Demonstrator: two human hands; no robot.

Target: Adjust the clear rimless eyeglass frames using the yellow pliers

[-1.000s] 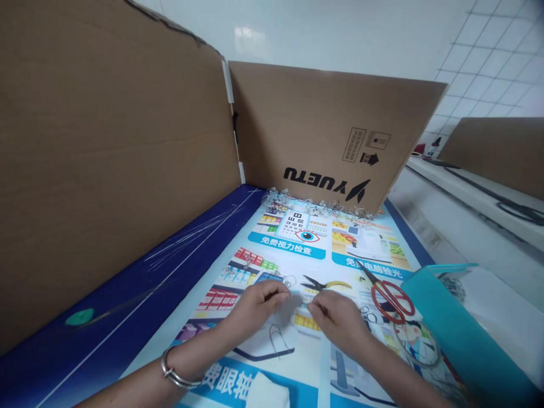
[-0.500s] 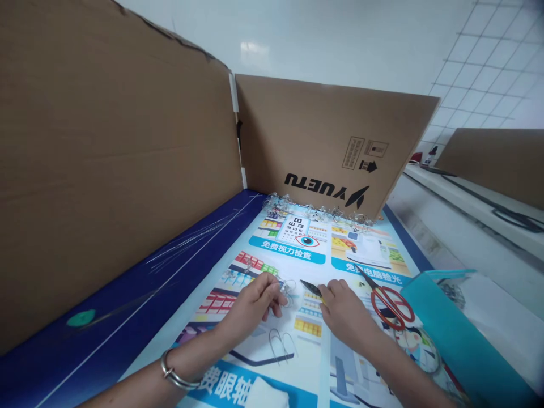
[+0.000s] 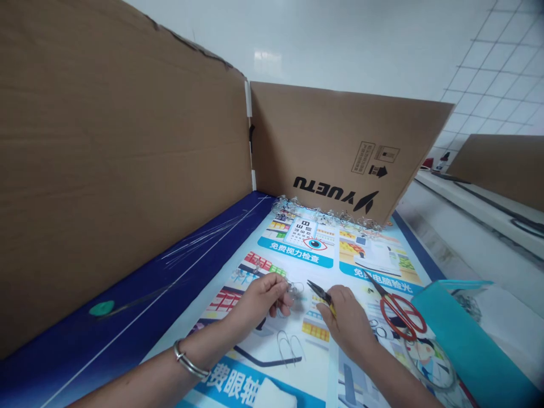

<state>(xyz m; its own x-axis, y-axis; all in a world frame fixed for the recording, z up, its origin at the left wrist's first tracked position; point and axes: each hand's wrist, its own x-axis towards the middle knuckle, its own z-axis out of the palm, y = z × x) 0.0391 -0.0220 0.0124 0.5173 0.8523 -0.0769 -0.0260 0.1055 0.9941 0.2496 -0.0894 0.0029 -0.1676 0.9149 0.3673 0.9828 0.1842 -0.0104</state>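
I've got a glossy printed poster sheet (image 3: 323, 249) walled in by corrugated cardboard panels (image 3: 127, 170) against white tile (image 3: 497, 73), the left hand (image 3: 261, 300) in a narrow grip on a small clear piece (image 3: 291, 289), just beside needle-nose pliers (image 3: 321, 292) clasped in the right hand (image 3: 348, 323).

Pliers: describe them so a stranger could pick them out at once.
On the printed poster below the cardboard panel, look at the right hand. The pliers sit in it, black pointed tips aimed at the left hand, yellow handle. Unlike the red-handled scissors, they are held.
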